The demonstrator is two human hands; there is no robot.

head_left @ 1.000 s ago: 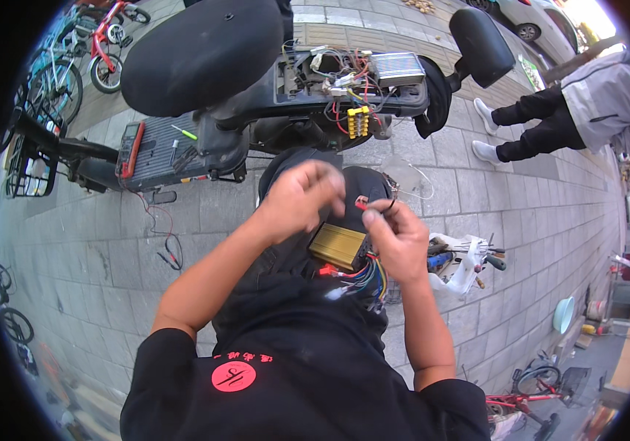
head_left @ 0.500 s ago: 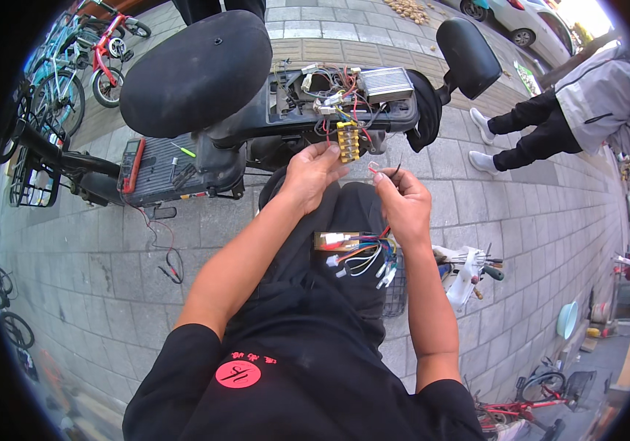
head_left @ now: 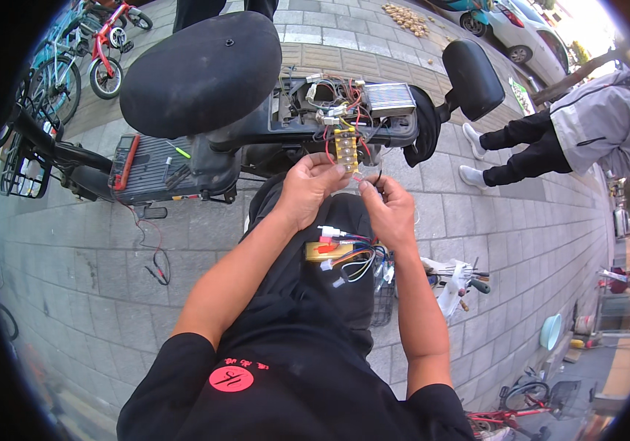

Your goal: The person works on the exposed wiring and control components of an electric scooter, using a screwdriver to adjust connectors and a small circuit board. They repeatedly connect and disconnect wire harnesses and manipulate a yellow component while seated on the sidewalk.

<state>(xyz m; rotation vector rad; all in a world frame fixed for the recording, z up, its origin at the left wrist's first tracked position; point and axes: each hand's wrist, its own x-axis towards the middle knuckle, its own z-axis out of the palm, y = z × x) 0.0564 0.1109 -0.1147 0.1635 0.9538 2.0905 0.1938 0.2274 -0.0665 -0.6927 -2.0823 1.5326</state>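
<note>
My left hand [head_left: 307,189] grips a yellow terminal block [head_left: 346,149] by its lower left edge, and red wires run from it up into the opened body of an electric scooter [head_left: 278,110]. Close against the block's lower end, my right hand [head_left: 392,214] pinches thin wires [head_left: 380,176], one dark and one reddish. Whether a wire end touches a terminal is too small to tell. On my lap rests a gold box [head_left: 329,252] with several coloured leads and white plugs. A silver finned box [head_left: 390,100] sits among the tangled wiring in the scooter.
On the footboard [head_left: 153,176] lie a red-edged meter [head_left: 125,162] and a green screwdriver [head_left: 181,152]. Tools in a white holder [head_left: 456,287] stand right of my arm. A person in a grey jacket [head_left: 600,117] stands at right; bicycles [head_left: 61,77] are parked at left.
My right hand has moved left, bringing the wires up to the lower end of the terminal block. My left hand keeps its hold on the block. The whole view has shifted slightly.
</note>
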